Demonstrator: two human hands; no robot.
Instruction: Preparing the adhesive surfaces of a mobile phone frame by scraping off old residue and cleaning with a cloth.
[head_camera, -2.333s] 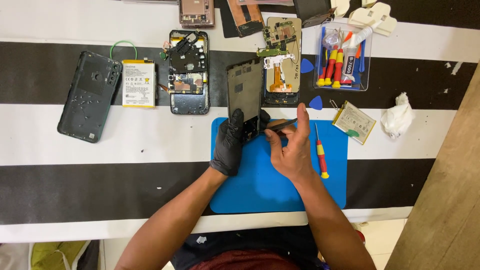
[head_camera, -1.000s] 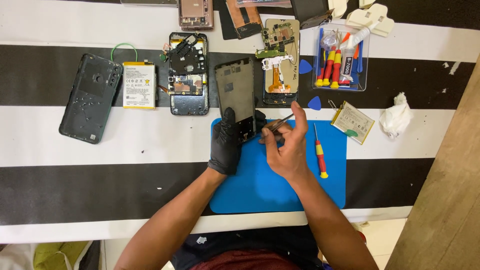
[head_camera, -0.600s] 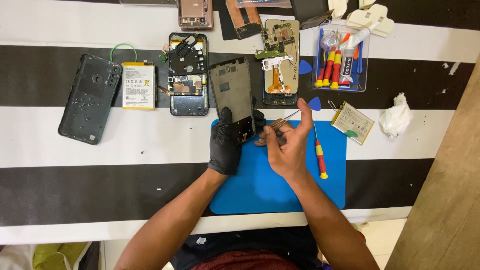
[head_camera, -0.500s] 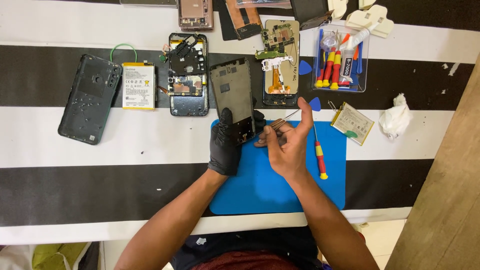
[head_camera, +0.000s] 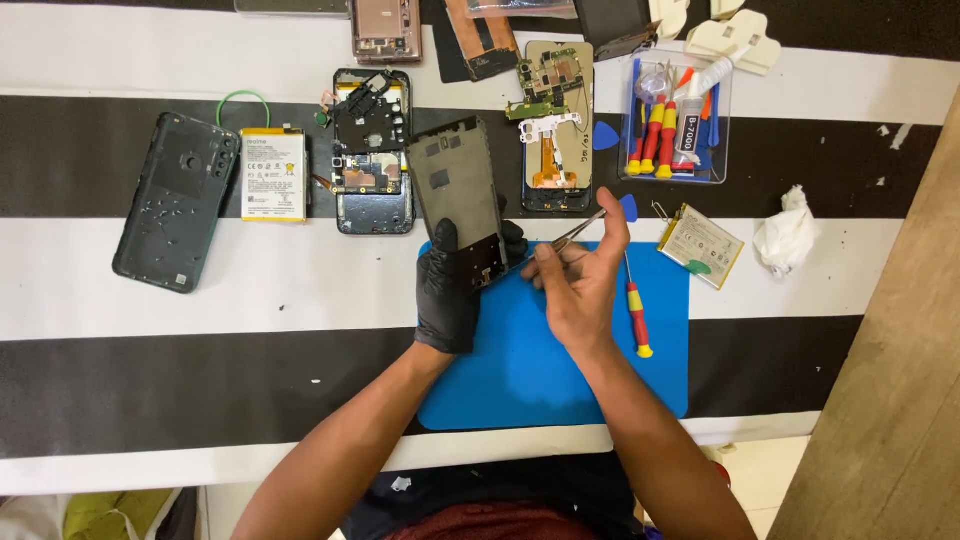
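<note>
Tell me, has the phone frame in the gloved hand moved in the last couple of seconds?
Yes. The phone frame has tilted left in the left hand, its top swinging toward the opened phone on the table, away from the phone with the circuit board.

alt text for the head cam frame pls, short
A black-gloved left hand holds a phone frame over a blue mat while the bare right hand works tweezers at its lower edge. Opened phones, batteries and screwdrivers lie around on the striped table.

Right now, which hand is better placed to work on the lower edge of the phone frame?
Right. The right hand holds the tweezers, their tip apparently at the phone frame lower edge. The gloved left hand is busy gripping that frame, so it likely cannot.
</note>
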